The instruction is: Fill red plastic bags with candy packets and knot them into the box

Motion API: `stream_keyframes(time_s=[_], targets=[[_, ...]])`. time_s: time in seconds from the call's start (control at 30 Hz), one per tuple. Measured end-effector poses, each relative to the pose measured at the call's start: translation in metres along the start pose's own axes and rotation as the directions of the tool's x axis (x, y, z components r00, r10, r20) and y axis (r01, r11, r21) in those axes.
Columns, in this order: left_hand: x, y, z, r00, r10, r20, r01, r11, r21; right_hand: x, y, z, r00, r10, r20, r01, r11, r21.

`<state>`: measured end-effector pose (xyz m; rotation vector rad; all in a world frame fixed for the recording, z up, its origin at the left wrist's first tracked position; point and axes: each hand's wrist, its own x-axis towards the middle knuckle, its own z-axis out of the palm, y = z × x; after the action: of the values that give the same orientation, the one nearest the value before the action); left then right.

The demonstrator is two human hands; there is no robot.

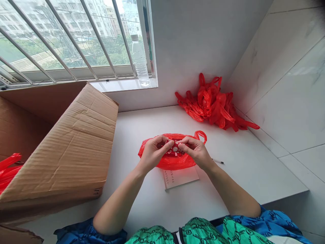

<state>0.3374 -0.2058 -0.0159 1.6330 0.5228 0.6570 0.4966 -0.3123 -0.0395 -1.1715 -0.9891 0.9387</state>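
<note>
My left hand (156,149) and my right hand (195,150) meet over an open red plastic bag (172,164) on the white table. Thumb and fingers of each are pinched together at the edges of a small red packet (175,148) with white round markings. More red printed pieces seem to lie in the bag's mouth, partly covered by my fingers. One bag handle (201,135) loops up behind my right hand. Under the bag's near side lies a notepad (181,178) with handwritten figures. A pen (218,162) pokes out beside my right wrist.
A large open cardboard box (83,135) stands at left, with red plastic (10,169) inside it. Against the back wall is a heap of red plastic bags (213,105). A clear water bottle (140,62) stands on the sill of the barred window. Tiled wall borders the right side.
</note>
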Motion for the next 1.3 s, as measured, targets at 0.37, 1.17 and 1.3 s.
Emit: stream_keyframes(time_s=[0.37,1.17,1.3], targets=[[0.003,-0.009,0.005,0.974,-0.202,0.104,0.221,0.946,-0.236,0.001,0.004,0.002,0.995,0.091,-0.043,-0.086,0.991,0.107],[-0.01,0.025,-0.035,0.947,0.316,-0.053,-0.164,0.62,0.768,0.001,0.011,-0.006,0.986,-0.144,0.082,0.155,0.632,-0.76],[-0.013,0.022,-0.043,0.993,0.105,0.062,-0.103,0.455,0.885,0.008,0.024,-0.008,0.995,0.013,0.098,0.075,0.55,-0.832]])
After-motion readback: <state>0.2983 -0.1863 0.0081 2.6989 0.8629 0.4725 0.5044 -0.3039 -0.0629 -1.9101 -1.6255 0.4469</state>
